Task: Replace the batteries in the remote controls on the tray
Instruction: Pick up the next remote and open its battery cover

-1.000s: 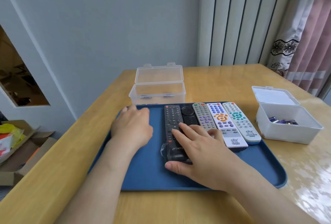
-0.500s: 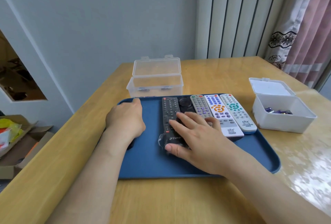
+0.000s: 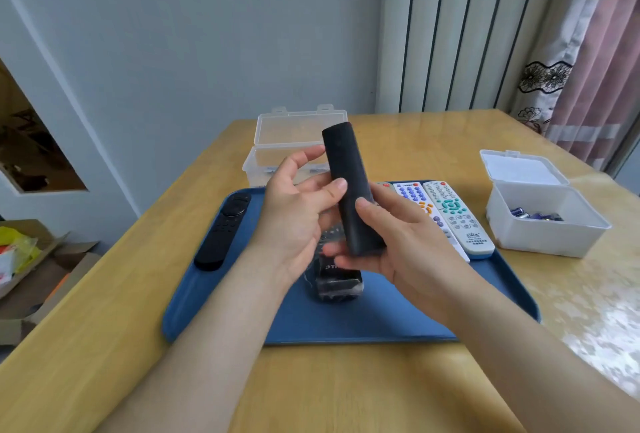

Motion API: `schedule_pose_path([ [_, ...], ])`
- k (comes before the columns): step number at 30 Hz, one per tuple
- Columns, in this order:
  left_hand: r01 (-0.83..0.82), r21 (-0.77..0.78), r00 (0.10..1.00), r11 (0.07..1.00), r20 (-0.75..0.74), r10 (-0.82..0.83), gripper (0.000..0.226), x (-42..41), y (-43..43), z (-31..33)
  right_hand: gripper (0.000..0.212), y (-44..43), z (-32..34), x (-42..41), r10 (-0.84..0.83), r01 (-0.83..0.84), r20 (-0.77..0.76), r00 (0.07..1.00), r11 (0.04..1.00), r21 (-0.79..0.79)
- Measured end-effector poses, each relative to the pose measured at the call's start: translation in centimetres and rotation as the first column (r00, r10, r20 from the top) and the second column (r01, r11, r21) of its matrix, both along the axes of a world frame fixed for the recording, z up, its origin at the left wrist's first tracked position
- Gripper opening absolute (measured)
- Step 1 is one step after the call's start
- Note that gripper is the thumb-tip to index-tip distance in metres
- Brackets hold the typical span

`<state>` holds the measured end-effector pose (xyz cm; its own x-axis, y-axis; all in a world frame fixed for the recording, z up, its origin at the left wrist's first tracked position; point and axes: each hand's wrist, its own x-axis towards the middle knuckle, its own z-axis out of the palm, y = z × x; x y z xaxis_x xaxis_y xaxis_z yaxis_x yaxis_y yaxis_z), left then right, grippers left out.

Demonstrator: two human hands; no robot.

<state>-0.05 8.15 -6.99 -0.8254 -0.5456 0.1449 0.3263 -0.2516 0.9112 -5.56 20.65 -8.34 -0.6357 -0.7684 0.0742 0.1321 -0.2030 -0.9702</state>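
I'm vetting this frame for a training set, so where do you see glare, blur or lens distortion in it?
Head view: window glare whitens the table at the lower right; head view: the wide lens splays the wall slats outward; head view: the black remote, held by the left hand and right hand, looks sharp, with no motion blur.

Pink curtain (image 3: 609,69), floor-level cardboard box (image 3: 62,280)
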Motion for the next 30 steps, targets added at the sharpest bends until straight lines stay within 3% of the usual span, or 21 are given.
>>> schedule_pose_path([
  [5,-0.084,-0.259,0.995,0.962,0.021,0.093,0.043,0.0,0.7,0.0,0.024,0.4,0.1,-0.5,-0.003,0.002,0.023,1.000,1.000,0.014],
  [10,-0.068,-0.244,0.997,0.967,0.022,0.075,0.044,0.1,1.4,0.0,0.024,0.3,-0.1,-0.7,-0.040,0.040,-0.019,0.999,0.999,-0.023],
  [16,-0.066,-0.112,0.998,0.991,-0.027,0.064,0.044,-0.4,1.5,-0.4,0.022,0.4,-0.3,-0.8,0.002,0.001,0.026,1.000,0.996,-0.093],
  [18,-0.090,-0.138,0.996,0.986,-0.005,0.091,0.044,-0.5,1.3,-0.6,0.023,0.2,-0.3,-0.8,0.003,0.003,0.064,0.998,0.995,-0.104],
  [20,-0.167,-0.294,0.985,0.941,-0.005,0.173,0.041,-0.7,1.3,-0.9,0.024,0.1,-0.3,-0.8,-0.008,0.023,0.125,0.992,0.993,-0.118],
  [22,-0.272,-0.577,0.955,0.770,-0.066,0.288,0.037,-0.7,1.4,-1.0,0.023,0.2,-0.1,-1.0,-0.042,0.069,0.199,0.979,0.989,-0.134],
  [25,-0.225,-0.895,0.965,0.386,-0.150,0.215,0.046,-0.4,1.7,-1.3,0.018,0.4,0.4,-1.6,-0.106,0.156,0.300,0.948,0.976,-0.149],
  [27,-0.159,-0.975,0.977,0.153,-0.133,0.167,0.061,-0.6,2.0,-1.8,0.014,0.6,0.4,-2.0,-0.146,0.204,0.349,0.926,0.970,-0.135],
  [30,-0.178,-0.984,0.971,0.004,-0.175,0.165,0.063,-0.8,2.1,-2.2,0.032,0.6,0.2,-2.3,-0.167,0.215,0.393,0.904,0.973,-0.082],
])
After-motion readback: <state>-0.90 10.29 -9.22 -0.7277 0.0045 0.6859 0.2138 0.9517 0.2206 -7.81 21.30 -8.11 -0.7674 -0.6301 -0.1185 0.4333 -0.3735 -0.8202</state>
